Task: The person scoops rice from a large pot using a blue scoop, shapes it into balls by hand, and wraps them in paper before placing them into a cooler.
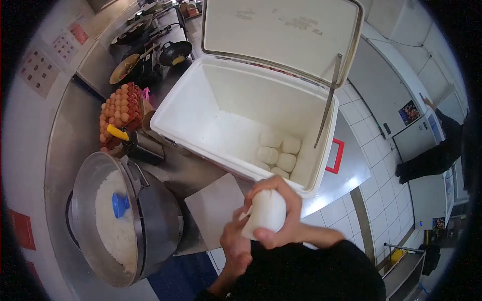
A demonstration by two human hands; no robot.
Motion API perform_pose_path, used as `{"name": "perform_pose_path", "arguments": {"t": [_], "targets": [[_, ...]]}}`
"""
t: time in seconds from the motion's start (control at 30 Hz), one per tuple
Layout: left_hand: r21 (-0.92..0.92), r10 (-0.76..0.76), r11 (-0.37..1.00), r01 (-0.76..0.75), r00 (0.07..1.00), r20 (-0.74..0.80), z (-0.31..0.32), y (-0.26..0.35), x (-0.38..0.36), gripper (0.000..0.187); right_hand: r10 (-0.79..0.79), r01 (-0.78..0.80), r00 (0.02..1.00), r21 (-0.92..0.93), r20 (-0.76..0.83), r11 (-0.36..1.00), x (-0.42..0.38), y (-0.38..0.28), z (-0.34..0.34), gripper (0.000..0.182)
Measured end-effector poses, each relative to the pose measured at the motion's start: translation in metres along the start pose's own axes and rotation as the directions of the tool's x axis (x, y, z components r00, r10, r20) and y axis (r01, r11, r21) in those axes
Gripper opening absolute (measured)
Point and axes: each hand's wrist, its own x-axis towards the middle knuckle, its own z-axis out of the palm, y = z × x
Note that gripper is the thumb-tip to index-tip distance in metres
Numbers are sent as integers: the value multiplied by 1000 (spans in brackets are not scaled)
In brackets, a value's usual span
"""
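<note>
White rice ball [266, 213] held up just in front of the cooler's near rim, below the chest of the frame. Right hand [281, 210] wrapped over the top and side, fingers [268, 183] clamped on the rice ball. Left hand [236, 243] pressed against its lower left, fingers curled, seemingly cupping it, though partly hidden. Behind, an open white cooler [201, 100], lid [281, 30] tilted back, several more white balls [278, 153] stacked in the near right corner. To the left on the steel surface [70, 130], a big pot of rice [113, 220] with a blue scoop [119, 204]. Farther back, trays of eggs [119, 110].
</note>
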Motion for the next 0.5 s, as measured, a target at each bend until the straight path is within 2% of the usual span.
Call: {"name": "perform_pose_path", "arguments": {"t": [0.03, 0.07, 0.1, 0.13, 0.17, 0.2, 0.23, 0.3, 0.37, 0.43, 0.47, 0.5], "targets": [[-46, 121, 992, -119, 992, 41, 8, -1, 5, 70, 129, -124, 991, 116, -36, 985, 16, -10, -6, 58], [-96, 241, 968, -233, 968, 73, 14, -1, 9, 71, 117, -117, 993, -5, -3, 993, 36, -10, -19, 54], [-61, 263, 963, -262, 965, 10, 20, 1, 16, 72, 111, -106, 993, -127, 36, 986, 60, -7, -34, 50], [-55, 258, 965, -258, 966, -2, 13, -4, 15, 72, 103, -99, 995, -242, 2, 965, 88, 1, -41, 44], [99, 174, 982, -164, 980, -100, -2, -11, 10, 73, 76, -65, 997, -314, 25, 947, 118, 24, -51, 44], [240, 103, 969, -51, 973, -206, -15, -16, 5, 73, 181, -135, 980, -387, 85, 912, 146, 56, -61, 50], [311, 128, 950, -19, 934, -335, -23, -17, 0, 82, 285, -194, 949, -460, 135, 866, 169, 94, -70, 57], [372, 159, 928, -13, 918, -364, -31, -2, -6, 76, 555, -313, 805, -644, 210, 698, 194, 179, -83, 71], [428, 191, 904, -9, 903, -384, -41, 11, -14, 71, 590, -162, 761, -801, 270, 576, 183, 300, -90, 80], [577, 231, 811, 100, 851, -472, -53, 23, -29, 69, 756, -261, 604, -835, 250, 485, 162, 316, -83, 74], [578, 229, 809, 104, 850, -474, -58, 30, -33, 69, 758, -262, 601, -833, 254, 487, 154, 319, -80, 74], [650, 237, 743, 160, 845, -479, -61, 39, -38, 70, 817, -371, 530, -803, 229, 466, 145, 320, -75, 70]]}}
